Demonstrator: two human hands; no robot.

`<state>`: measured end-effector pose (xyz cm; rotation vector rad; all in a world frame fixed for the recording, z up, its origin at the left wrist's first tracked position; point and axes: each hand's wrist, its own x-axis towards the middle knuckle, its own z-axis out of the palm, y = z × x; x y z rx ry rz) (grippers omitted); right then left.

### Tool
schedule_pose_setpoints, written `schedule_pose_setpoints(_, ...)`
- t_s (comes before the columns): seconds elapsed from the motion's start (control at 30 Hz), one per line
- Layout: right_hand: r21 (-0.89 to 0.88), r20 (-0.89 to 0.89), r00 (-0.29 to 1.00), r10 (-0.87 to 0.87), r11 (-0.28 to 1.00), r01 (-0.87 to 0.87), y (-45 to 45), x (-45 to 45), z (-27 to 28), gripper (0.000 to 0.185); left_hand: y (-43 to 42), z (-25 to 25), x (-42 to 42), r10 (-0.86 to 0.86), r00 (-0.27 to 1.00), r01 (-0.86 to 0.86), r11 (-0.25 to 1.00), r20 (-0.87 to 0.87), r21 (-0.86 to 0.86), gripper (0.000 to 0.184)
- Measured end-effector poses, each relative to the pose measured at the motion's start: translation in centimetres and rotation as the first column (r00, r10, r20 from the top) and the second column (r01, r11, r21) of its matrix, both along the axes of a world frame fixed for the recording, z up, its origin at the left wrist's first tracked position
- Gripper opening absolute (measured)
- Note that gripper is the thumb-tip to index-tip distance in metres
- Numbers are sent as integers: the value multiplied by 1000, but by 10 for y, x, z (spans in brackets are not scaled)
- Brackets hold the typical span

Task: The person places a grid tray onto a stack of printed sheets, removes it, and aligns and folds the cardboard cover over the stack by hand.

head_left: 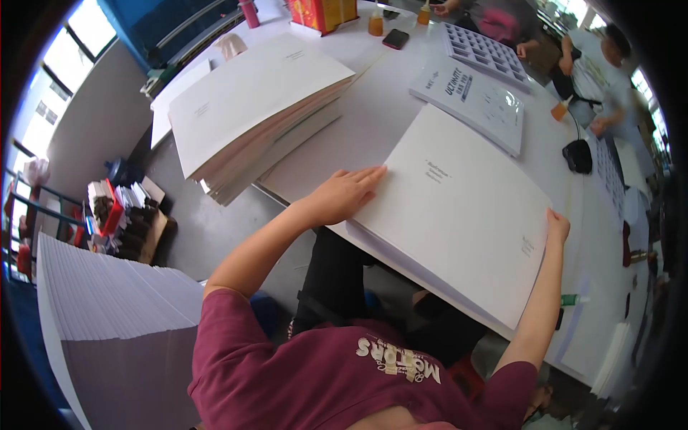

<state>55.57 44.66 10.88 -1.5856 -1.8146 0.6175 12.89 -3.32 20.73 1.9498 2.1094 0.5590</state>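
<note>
A large white printed sheet (459, 215), with small dark print near its left and right edges, lies in front of me at the table's edge. Whether it is one sheet or the top of a pile I cannot tell. Along its left edge rests my left hand (346, 195), fingers stretched out flat and together. At the opposite edge, my right hand (557, 228) is closed on the sheet's right side, thumb on top. Just beyond the sheet is a white box or book marked "ULTIMATE" (473, 100). A thick stack of large sheets (258, 100) stands to the left.
On the table (365, 122) are a phone (395, 39), a red and yellow box (322, 14), a grid tray (484, 54), and a black object with a cord (577, 156). A tall paper stack (122, 301) stands at my left. People sit across the table.
</note>
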Motion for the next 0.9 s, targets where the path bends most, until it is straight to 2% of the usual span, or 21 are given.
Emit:
schedule_pose_setpoints(0.1, 52, 104, 994, 25, 998, -31, -15, -5, 17, 36, 0, 1, -4, -20, 996, 20, 1000, 84, 2, 51)
schedule_pose_setpoints(0.2, 41, 148, 989, 9, 999, -15, -20, -6, 23, 34, 7, 8, -13, 9, 969, 8, 998, 248, -69, 47)
schedule_pose_setpoints(0.3, 34, 78, 997, -13, 999, 11, -25, -8, 24, 35, 33, -17, -29, -60, 885, 30, 997, 461, 72, 42)
schedule_pose_setpoints(0.4, 41, 151, 988, -24, 999, 17, -28, -9, 30, 34, 75, -23, -41, -69, 877, 18, 994, 476, 112, 41)
schedule_pose_setpoints(0.6, 123, 211, 977, -22, 992, -5, -32, -11, 31, 35, 177, -39, -66, -8, 933, -37, 992, 359, 120, 43)
schedule_pose_setpoints(0.7, 133, 230, 973, 31, 989, -63, -24, -7, 25, 36, 211, -45, -72, 24, 971, -62, 986, 239, 154, 46)
schedule_pose_setpoints(0.8, 117, 387, 918, 91, 982, -146, -40, -19, 40, 35, 233, -54, -77, 51, 973, -88, 984, 224, 157, 49)
schedule_pose_setpoints(0.87, 178, 504, 857, 107, 958, -225, -48, -25, 46, 34, 224, -22, -72, 64, 996, -61, 997, 64, -55, 52)
schedule_pose_setpoints(0.9, 115, 569, 820, 57, 982, -148, -59, -36, 58, 34, 228, -23, -67, 92, 994, -98, 989, -57, -109, 54)
